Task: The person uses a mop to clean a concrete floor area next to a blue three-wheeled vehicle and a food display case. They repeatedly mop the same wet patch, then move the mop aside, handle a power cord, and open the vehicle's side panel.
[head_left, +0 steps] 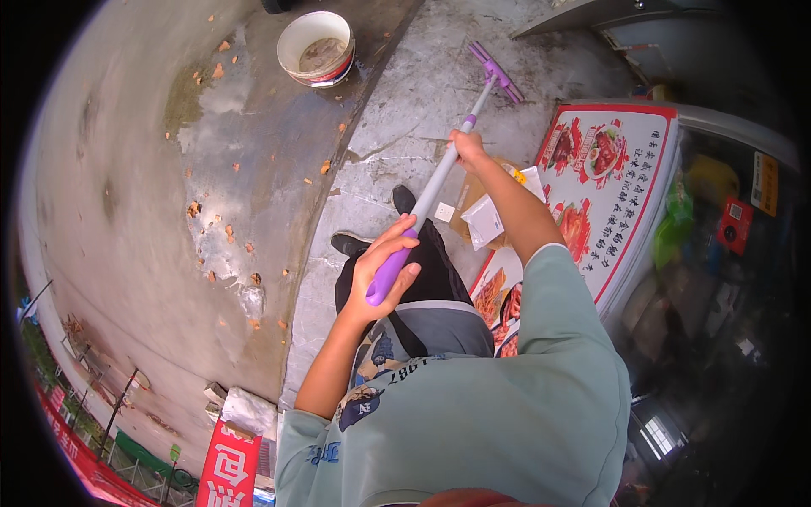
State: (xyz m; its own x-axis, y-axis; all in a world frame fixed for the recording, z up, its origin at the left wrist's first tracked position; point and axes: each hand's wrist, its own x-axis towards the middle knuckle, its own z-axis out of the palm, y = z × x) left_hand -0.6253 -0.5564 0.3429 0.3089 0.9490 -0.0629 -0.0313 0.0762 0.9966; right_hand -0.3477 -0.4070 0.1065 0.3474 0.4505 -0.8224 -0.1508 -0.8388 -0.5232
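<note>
A long-handled window squeegee with a white-grey pole and purple parts slants up and away from me. Its narrow purple head is at the far end, over the grey paving; whether it touches the ground I cannot tell. My left hand holds the purple grip at the near end, thumb on one side and fingers laid along the other. Farther up, my right hand is wrapped round the pole just below a purple collar.
A white bucket with murky contents stands ahead on wet ground with scattered leaves. To my right is a signboard with food pictures, with a white packet and cardboard beside it. A red sign stands at lower left.
</note>
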